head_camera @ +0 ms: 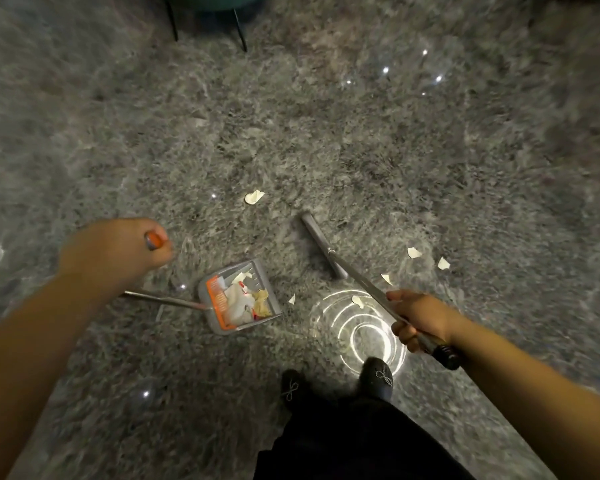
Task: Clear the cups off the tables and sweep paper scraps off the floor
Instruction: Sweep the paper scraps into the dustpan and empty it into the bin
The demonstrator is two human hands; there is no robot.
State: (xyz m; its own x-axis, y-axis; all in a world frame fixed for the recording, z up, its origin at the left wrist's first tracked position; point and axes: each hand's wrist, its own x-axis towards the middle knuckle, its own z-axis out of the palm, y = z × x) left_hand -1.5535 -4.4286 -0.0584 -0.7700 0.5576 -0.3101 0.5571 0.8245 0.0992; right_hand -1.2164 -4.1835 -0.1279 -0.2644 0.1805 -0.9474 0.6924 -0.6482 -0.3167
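Glossy grey marble floor [326,133], paper scraps [254,197] at 12 and 2 o'clock; left grip [118,251] clenched dustpan handle [153,240], right grip [418,320] clenched broom [321,244].

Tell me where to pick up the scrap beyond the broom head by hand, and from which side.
A judgement: pinch the paper scrap at its upturned right edge, coming straight down from above. It lies loose on the floor, clear of the broom head, with that corner curling up. Both hands are full: left hand holds the dustpan handle, right hand the broom.
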